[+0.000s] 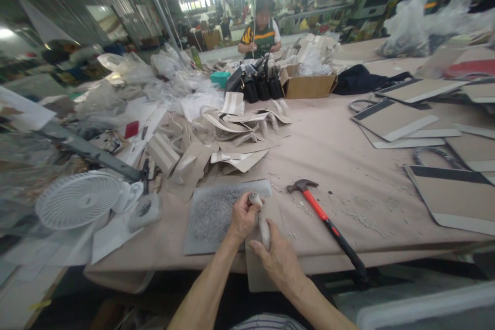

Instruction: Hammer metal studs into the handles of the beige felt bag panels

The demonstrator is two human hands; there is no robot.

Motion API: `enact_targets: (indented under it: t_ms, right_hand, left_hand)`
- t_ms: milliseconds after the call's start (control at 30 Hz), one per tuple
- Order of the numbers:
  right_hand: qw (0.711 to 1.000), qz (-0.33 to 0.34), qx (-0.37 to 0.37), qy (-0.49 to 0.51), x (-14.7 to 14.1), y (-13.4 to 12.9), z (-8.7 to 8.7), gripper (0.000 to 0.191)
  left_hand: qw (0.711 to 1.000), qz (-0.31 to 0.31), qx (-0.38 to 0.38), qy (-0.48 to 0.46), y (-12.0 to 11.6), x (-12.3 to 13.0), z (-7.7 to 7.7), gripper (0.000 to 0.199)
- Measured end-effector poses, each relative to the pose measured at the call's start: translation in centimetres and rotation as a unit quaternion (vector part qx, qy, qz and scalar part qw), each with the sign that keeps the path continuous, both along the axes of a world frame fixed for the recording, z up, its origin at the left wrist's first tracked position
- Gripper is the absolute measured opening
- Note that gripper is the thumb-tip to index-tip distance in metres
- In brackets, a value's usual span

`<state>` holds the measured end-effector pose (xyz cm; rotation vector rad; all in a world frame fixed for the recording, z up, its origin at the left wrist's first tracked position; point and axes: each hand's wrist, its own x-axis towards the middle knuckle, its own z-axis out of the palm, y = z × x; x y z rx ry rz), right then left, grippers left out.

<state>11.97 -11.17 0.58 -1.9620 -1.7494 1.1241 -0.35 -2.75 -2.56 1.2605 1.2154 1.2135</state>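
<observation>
My left hand (244, 216) is closed around the upper end of a pale, wrapped bag handle (264, 229), with its rounded tip (254, 198) showing above my fingers. Lower down, my right hand (281, 258) grips the same handle between thumb and fingers. Beneath my hands lies a flat beige panel (257, 273) that hangs over the table's front edge; whether the handle is fixed to it I cannot tell. To the left, partly under my left hand, is a worn grey board (211, 216) with a pitted surface. A claw hammer (319, 209) with a red and black grip rests at the right.
Small pale bits (363, 220) are scattered beside the hammer. Beige pieces (232, 129) pile up ahead, near black bags (257, 82) and a cardboard box (309, 85). Flat panels (452, 191) lie right, a white fan (79, 200) left. A person (263, 31) sits opposite.
</observation>
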Motion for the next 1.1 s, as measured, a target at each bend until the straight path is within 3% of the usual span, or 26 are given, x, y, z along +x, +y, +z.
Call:
enact_targets:
  t_ms: [100, 200, 300, 367, 433, 500, 567, 700, 800, 900, 967, 1000, 1100]
  right_hand:
    - [0.999, -0.004, 0.013, 0.043, 0.1, -0.2, -0.2, 0.075]
    - [0.998, -0.005, 0.064, 0.020, 1.9, 0.3, -0.4, 0.067]
    - [0.981, -0.040, 0.162, -0.100, 5.8, 1.3, -0.7, 0.056]
    - [0.950, -0.054, 0.206, -0.229, 8.8, 2.0, -1.0, 0.048]
    - [0.918, -0.044, 0.197, -0.341, 11.6, 2.4, -1.4, 0.039]
    - [0.909, -0.027, 0.151, -0.387, 13.5, 2.5, -1.9, 0.029]
    - [0.933, -0.038, 0.102, -0.344, 14.6, 2.5, -2.3, 0.021]
    - [0.990, -0.094, 0.019, -0.099, 14.5, 2.7, -1.7, 0.010]
    - [0.995, -0.084, -0.037, 0.037, 13.1, 3.1, 0.3, 0.012]
    - [0.964, -0.151, -0.078, 0.202, 11.0, 3.1, 3.3, 0.015]
    - [0.951, -0.183, -0.036, 0.246, 9.7, 2.9, 5.3, 0.024]
    - [0.959, -0.174, 0.018, 0.224, 9.3, 2.7, 6.0, 0.029]
    - [0.975, -0.076, 0.201, 0.065, 8.9, 2.0, 6.8, 0.032]
  left_hand:
    - [1.000, -0.002, 0.003, 0.007, 0.0, -0.1, -0.3, 0.022]
    - [1.000, -0.004, -0.003, -0.003, 0.1, -0.3, -0.7, 0.023]
    - [1.000, -0.007, -0.006, -0.014, 0.2, -0.3, -1.0, 0.024]
    - [1.000, -0.011, -0.001, -0.003, 0.2, -0.3, -1.1, 0.024]
    - [1.000, -0.013, 0.008, 0.021, 0.1, -0.3, -1.1, 0.023]
    - [0.999, -0.013, 0.015, 0.043, 0.0, -0.2, -0.9, 0.021]
    - [0.998, -0.014, 0.024, 0.064, -0.1, -0.1, -0.7, 0.019]
    - [0.992, -0.041, 0.065, 0.103, 0.1, -0.3, -0.7, 0.016]
    - [0.987, -0.077, 0.080, 0.120, 0.6, -0.7, -0.8, 0.017]
    - [0.984, -0.104, 0.072, 0.121, 1.0, -1.0, -0.8, 0.017]
    - [0.982, -0.113, 0.076, 0.128, 1.1, -1.1, -0.7, 0.018]
    - [0.981, -0.115, 0.081, 0.134, 1.0, -1.1, -0.7, 0.019]
    - [0.977, -0.112, 0.097, 0.153, 0.6, -1.0, -0.7, 0.019]
